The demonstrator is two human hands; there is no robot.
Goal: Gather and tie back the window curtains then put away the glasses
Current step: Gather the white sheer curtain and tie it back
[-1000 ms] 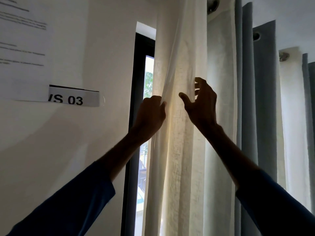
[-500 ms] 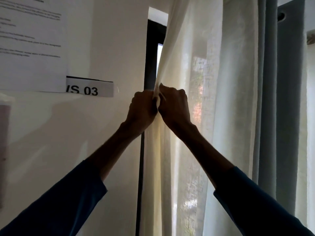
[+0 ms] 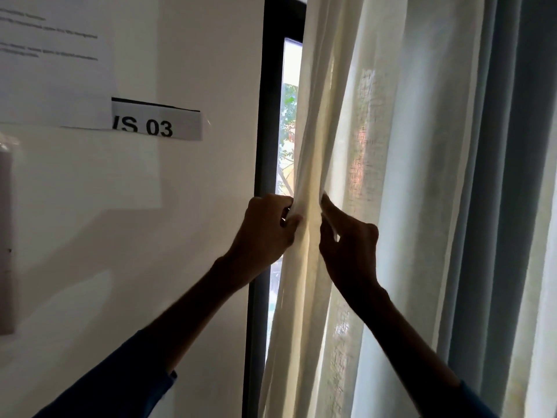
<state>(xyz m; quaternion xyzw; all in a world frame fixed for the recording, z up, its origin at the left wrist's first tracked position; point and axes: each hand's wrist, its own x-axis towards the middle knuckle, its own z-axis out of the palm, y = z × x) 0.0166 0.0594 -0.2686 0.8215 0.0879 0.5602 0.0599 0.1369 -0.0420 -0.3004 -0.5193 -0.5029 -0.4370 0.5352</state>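
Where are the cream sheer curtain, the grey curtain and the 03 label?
cream sheer curtain (image 3: 340,122): head view, on its lit upper folds
grey curtain (image 3: 509,176): head view, on its dark middle fold
03 label (image 3: 156,123): head view, on its printed white strip

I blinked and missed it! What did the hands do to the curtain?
The right hand, open in the air a second ago, came left and took hold of the cream curtain next to the left hand, bunching its edge between them. The left hand kept its grip; the grey curtain hung unchanged.
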